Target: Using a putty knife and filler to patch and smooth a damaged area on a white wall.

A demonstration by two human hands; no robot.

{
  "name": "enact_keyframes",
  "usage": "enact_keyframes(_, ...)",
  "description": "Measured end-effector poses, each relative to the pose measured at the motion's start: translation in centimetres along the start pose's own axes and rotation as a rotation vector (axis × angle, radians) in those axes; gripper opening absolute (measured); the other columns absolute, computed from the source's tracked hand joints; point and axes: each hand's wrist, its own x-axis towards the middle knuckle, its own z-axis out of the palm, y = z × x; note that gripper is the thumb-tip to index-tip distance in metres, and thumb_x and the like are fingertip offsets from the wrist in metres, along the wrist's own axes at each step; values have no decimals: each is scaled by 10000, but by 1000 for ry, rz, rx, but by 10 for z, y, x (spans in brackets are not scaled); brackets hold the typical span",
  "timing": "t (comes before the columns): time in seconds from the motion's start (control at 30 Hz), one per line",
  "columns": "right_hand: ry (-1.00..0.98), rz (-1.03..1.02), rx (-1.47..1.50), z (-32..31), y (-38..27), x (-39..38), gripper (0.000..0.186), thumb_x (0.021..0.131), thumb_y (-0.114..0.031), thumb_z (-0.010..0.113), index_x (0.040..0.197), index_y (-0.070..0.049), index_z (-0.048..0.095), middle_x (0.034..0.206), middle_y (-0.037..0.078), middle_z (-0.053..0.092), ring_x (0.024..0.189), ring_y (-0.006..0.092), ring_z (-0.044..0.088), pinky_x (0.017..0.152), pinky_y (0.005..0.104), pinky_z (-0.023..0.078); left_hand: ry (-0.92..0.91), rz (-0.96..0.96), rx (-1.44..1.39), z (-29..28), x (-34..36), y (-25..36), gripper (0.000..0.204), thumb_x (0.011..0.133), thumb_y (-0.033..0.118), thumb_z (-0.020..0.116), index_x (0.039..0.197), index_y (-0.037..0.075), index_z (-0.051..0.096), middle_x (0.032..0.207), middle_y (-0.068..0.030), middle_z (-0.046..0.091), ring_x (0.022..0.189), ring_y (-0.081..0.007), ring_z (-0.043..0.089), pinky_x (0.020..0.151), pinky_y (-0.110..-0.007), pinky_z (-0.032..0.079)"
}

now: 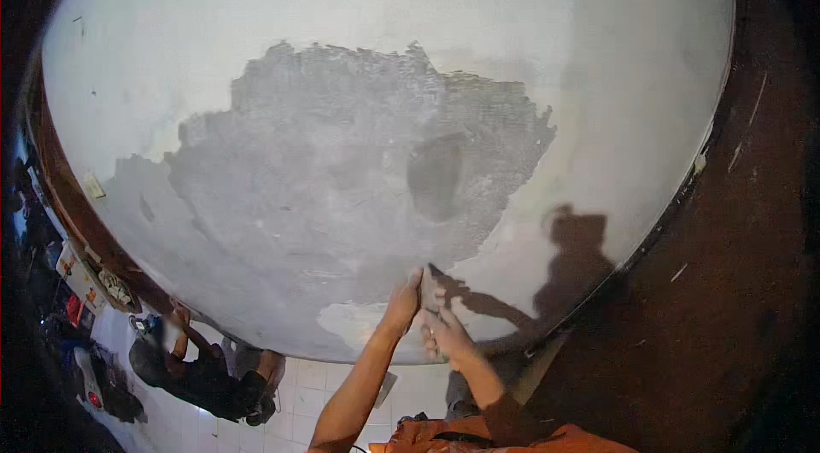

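In front of me stands a pale wall (649, 69) with a large, ragged-edged patch of grey filler (333, 154) across its middle. My left hand (401, 306) and my right hand (446, 335) are close together at the patch's lower edge. Between them is a small flat scraper-like piece (430, 289), greyish-brown. My right hand is closed around its lower end, while the left fingers press against its side. Its exact kind is hard to make out. A darker, damp-looking spot (434, 178) shows in the grey patch above the hands.
At lower left another person in dark clothes (205, 380) crouches on the white tiled floor (303, 385). Beyond that person are a box (79, 274) and assorted clutter. A dark brown surface (666, 350) borders the wall on the right. My shadow (574, 261) falls on the wall.
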Motion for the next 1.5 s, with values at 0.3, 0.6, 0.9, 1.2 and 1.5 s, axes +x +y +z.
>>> enact_keyframes(0.3, -31, -682, -789, -84, 91, 65, 377, 952, -348, 631, 1144, -42, 523, 746, 24, 543, 506, 103, 483, 448, 282, 402, 58, -237, -19, -87, -55, -99, 394, 1012, 352, 483, 1167, 9, 599, 1074, -119, 670, 860, -222, 661, 738, -342, 539)
enact_keyframes(0.6, -69, -84, -521, -92, 5, 11, 411, 938, -379, 639, 1128, -32, 528, 795, 138, 617, 521, 199, 553, 576, 381, 486, 175, -77, 277, -64, -74, -112, 248, 1002, 204, 508, 1081, -3, 618, 932, -118, 709, 791, -206, 701, 679, -314, 558)
enact_keyframes(0.9, -23, -340, -436, -120, -21, -27, 456, 954, -390, 620, 1145, 14, 532, 746, 74, 575, 574, 139, 531, 548, 324, 447, -14, 38, 320, 6, -67, -68, 207, 1012, 135, 477, 1090, -6, 607, 937, -136, 703, 829, -201, 682, 754, -316, 541)
enact_keyframes(1.2, -77, -295, -295, -169, -23, -52, 289, 978, -253, 618, 1135, -38, 507, 680, -22, 459, 518, 63, 428, 439, 241, 364, -255, -172, 429, 36, -34, -169, 232, 981, 176, 517, 1059, -10, 633, 847, -102, 713, 750, -190, 694, 695, -308, 549)
enact_keyframes(1.5, 12, -232, -191, -213, -42, -83, 287, 971, -210, 608, 1183, -40, 517, 674, 8, 486, 512, 79, 448, 445, 252, 386, -1503, 165, 1153, 8, -38, -490, 317, 952, 278, 555, 1137, 53, 680, 1043, -100, 725, 924, -228, 686, 752, -397, 561)
